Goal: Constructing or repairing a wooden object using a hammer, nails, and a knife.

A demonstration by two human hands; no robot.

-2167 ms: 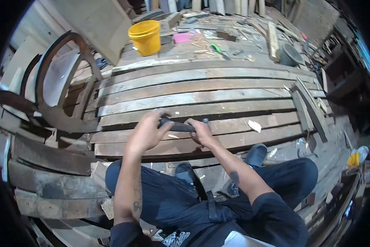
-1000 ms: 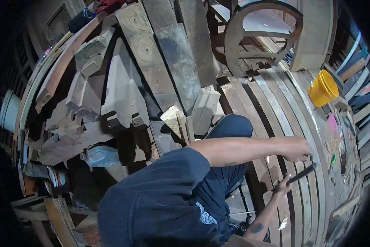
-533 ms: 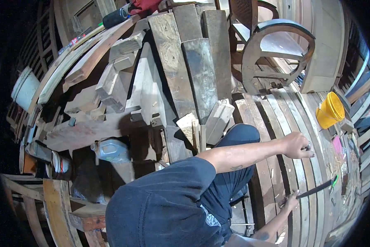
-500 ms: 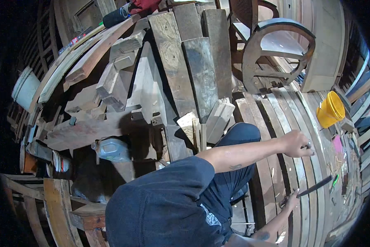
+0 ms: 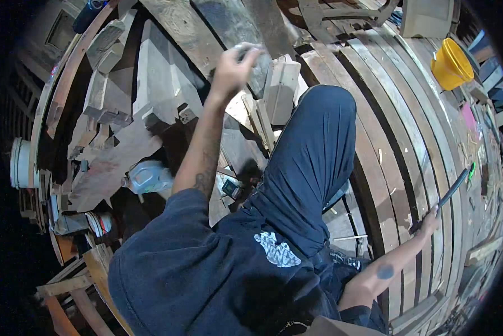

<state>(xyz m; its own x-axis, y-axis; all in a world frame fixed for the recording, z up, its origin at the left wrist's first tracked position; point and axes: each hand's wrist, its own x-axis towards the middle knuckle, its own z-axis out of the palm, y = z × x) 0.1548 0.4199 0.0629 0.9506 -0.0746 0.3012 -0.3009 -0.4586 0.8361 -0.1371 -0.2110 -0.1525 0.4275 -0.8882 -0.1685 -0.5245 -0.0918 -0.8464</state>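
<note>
Tool (image 5: 452,189): long, thin, dark, flat-looking; its type cannot be made out. It lies across the curved planks (image 5: 397,129) at the frame's right side, its near end gripped in the right hand (image 5: 429,219). Left hand (image 5: 233,68) is raised over the stacked timber blocks (image 5: 150,84), blurred; something pale shows at its fingers, but whether they close on it cannot be told. Yellow bucket (image 5: 452,64) stands far off.

You are sitting on a surface (image 5: 374,101) of long weathered curved planks. A yellow bucket (image 5: 452,63) stands at its far end, pale wood chips (image 5: 381,157) lie scattered on the boards, and grey timber blocks (image 5: 279,89) are stacked beside it.
</note>
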